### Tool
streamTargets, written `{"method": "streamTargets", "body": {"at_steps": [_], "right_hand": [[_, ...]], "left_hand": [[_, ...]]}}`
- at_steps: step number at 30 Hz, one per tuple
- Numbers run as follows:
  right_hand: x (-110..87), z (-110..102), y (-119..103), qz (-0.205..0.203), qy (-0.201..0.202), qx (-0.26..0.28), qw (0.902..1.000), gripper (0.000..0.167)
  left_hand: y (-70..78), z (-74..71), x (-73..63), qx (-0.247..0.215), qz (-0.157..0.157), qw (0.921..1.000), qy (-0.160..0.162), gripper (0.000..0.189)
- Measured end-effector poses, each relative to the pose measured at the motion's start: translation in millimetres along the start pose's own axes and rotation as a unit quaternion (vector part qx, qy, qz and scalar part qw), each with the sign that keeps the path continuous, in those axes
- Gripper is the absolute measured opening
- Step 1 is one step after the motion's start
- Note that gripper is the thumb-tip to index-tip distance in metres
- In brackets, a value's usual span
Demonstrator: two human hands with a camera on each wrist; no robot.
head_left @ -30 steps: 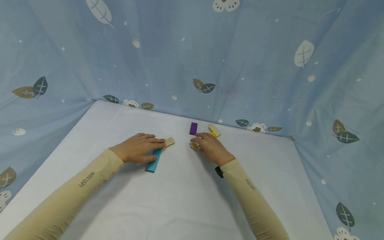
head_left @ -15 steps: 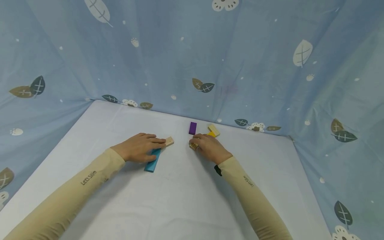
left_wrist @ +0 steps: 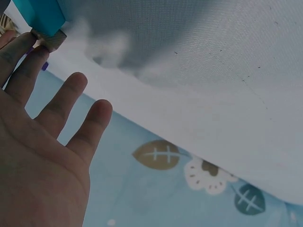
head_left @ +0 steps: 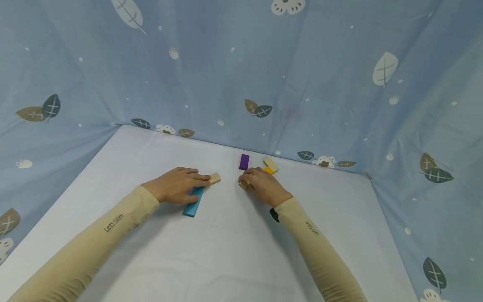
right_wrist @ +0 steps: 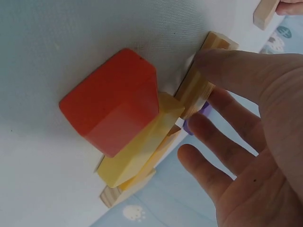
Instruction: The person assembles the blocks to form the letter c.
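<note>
My left hand (head_left: pixel 177 186) lies with extended fingers over a plain wooden block (head_left: pixel 214 178) and a long blue block (head_left: pixel 193 204). Its fingertips touch the wooden block, and the thumb is on the blue one. In the left wrist view the little and ring fingers are spread and touch nothing. My right hand (head_left: pixel 267 187) pinches a ridged wooden block (head_left: pixel 244 183) between thumb and forefinger; the right wrist view shows the thumb on this block (right_wrist: pixel 196 90), which lies on the table. Beneath that hand are a red block (right_wrist: pixel 111 101) and a yellow block (right_wrist: pixel 137 146), both hidden in the head view.
A purple block (head_left: pixel 244 162) lies just beyond my right fingertips. To its right, a pale wooden block (head_left: pixel 271 164) touches an orange-yellow block (head_left: pixel 268 170). The white table (head_left: pixel 211 251) ends at a blue patterned cloth (head_left: pixel 211 75) behind and at the sides.
The right fingers have drawn in closer around the ridged block. My left hand stays in place on the blue and plain wooden blocks. The head view shifts slightly.
</note>
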State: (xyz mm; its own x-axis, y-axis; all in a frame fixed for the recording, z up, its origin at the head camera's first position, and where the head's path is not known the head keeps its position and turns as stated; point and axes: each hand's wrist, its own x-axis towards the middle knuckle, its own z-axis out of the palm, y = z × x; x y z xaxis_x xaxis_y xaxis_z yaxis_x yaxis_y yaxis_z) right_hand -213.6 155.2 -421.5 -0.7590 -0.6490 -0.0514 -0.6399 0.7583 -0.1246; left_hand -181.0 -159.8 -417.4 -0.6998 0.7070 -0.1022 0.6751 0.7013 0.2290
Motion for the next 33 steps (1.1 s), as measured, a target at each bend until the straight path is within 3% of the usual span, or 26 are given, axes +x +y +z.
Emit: {"method": "streamTargets", "body": {"at_steps": [12,33], "right_hand": [[-0.1,3,1,-0.016,0.016,0.01,0.9997,0.037],[-3.6,2,-11,0.037,-0.052,0.031,0.9975,0.041]], "left_hand": [[-1.8,2.2,0.8,-0.006,0.002,1.0,0.003,0.051],[0.1,-0.1,-0.9,-0.016,-0.007,0.9999,0.0,0.051]]}}
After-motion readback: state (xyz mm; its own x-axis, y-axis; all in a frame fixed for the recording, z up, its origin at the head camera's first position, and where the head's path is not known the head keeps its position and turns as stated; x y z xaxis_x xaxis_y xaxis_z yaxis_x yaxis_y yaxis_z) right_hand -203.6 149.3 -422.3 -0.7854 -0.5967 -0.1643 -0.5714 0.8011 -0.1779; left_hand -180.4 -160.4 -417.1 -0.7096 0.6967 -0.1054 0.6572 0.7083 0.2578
